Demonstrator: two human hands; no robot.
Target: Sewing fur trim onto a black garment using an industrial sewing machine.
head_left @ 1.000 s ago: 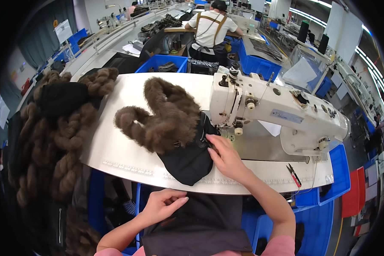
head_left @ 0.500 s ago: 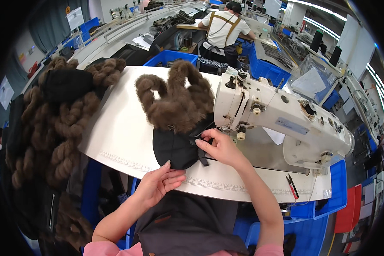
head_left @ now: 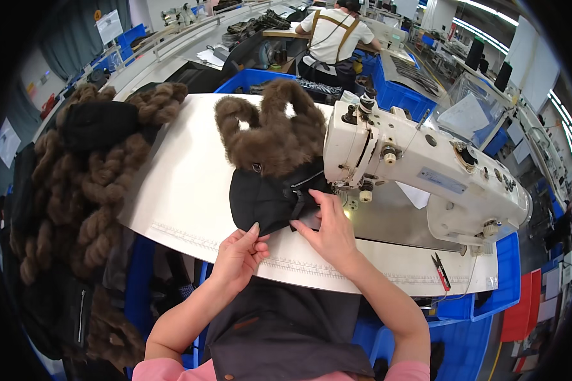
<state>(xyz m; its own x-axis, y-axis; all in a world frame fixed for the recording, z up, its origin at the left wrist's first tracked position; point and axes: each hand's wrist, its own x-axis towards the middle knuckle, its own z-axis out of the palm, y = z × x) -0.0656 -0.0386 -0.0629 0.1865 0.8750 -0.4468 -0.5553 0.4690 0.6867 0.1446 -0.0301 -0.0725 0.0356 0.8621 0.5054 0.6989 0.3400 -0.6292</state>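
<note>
Presently, from the head view: on the white tabletop [head_left: 178, 190], at the near left of a white sewing machine [head_left: 413, 152], a fur-trimmed black cloth piece [head_left: 257, 203]. Toward the far side, thick brown fur [head_left: 267, 143] in two curved loops; at its near border, a small metal buckle [head_left: 257, 167]. Across the right part of the cloth, a narrow black strap [head_left: 300, 203].

At the near edge of the cloth, left hand [head_left: 241, 251], thumb on top and fingers curled below, clamped on that edge. Beside the strap, right hand [head_left: 327, 225], thumb and forefinger apart, tips against the cloth near the machine's needle end.

To the right on the tabletop, red-handled snips [head_left: 441, 273], with a blue bin [head_left: 507, 267] just beyond the edge. Over at the left, a heap of brown fur and black cloth [head_left: 102, 178]. Farther back, facing away, a co-worker [head_left: 338, 38] in a white top with brown straps.
</note>
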